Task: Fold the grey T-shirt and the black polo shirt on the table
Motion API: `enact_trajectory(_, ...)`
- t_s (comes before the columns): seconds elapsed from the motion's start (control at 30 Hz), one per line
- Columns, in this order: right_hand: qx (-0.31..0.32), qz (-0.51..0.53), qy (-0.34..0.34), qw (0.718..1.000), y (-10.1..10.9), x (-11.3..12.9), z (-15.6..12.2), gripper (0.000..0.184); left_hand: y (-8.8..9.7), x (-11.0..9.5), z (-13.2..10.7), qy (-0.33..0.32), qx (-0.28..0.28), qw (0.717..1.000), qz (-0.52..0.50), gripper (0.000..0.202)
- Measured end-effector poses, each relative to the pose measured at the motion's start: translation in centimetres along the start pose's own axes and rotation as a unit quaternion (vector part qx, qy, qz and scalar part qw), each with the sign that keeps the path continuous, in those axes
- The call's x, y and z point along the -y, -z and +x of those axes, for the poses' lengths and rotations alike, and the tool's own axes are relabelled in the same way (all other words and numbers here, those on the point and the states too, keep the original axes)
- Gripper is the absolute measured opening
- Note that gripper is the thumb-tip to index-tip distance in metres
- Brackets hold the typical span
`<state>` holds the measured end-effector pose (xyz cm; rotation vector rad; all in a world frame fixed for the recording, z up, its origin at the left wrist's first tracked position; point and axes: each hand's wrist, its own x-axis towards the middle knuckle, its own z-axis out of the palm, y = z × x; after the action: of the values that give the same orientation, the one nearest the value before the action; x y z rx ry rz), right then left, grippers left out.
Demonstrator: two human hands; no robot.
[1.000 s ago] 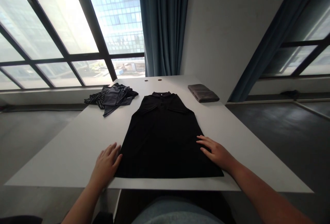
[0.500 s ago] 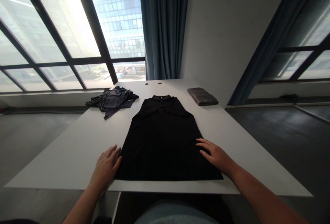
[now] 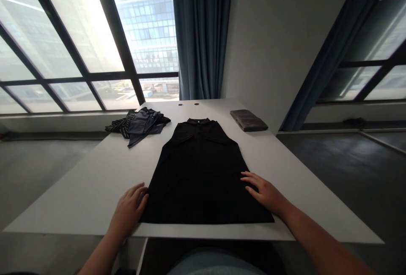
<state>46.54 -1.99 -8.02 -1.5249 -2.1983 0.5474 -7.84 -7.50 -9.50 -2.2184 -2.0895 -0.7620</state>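
Note:
A black polo shirt (image 3: 199, 169) lies flat on the white table (image 3: 95, 182), collar away from me, with its sleeves folded in. My left hand (image 3: 128, 209) rests at the shirt's lower left edge, fingers slightly curled and touching the hem corner. On the lower right edge lies my right hand (image 3: 264, 190), flat with the fingers stretched out over the fabric.
A heap of dark and striped garments (image 3: 139, 123) sits at the far left of the table. A folded grey cloth (image 3: 249, 120) lies at the far right. Windows and a blue curtain (image 3: 199, 34) stand behind the table.
Both hands have slid slightly toward me along the shirt's sides. The left fingers have curled a little at the hem. The shirt lies as before.

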Motion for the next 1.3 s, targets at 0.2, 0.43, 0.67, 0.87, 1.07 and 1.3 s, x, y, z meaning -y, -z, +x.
enact_trajectory(0.2, -0.004, -0.006, -0.001, 1.000, -0.2, -0.2, 0.1, 0.043, 0.1, -0.1, -1.0, 0.006, -0.022, 1.000, -0.020, 0.038)
enact_trajectory(0.43, -0.011, -0.022, 0.011, 1.000, -0.1, -0.1, 0.1, 0.041, 0.5, -0.7, -1.7, 0.017, -0.033, 0.999, 0.006, 0.039)
enact_trajectory(0.67, -0.030, -0.043, 0.035, 0.998, 0.0, -0.4, 0.4, 0.035, 0.7, -1.6, -2.2, 0.014, -0.031, 0.999, 0.019, 0.037)
enact_trajectory(0.87, -0.061, -0.085, 0.096, 0.990, 0.4, -0.4, 2.7, 0.031, 0.6, -2.4, -3.0, 0.021, -0.052, 0.998, 0.026, 0.029)
enact_trajectory(1.07, -0.041, -0.104, 0.157, 0.981, 1.4, 3.0, 9.0, 0.029, 1.1, -3.2, -2.9, 0.030, -0.038, 0.999, -0.003, 0.026)
enact_trajectory(1.3, 0.038, -0.114, 0.172, 0.978, -0.3, 10.2, 18.5, 0.027, 1.4, -4.2, -2.8, 0.043, -0.045, 0.998, 0.012, 0.027)
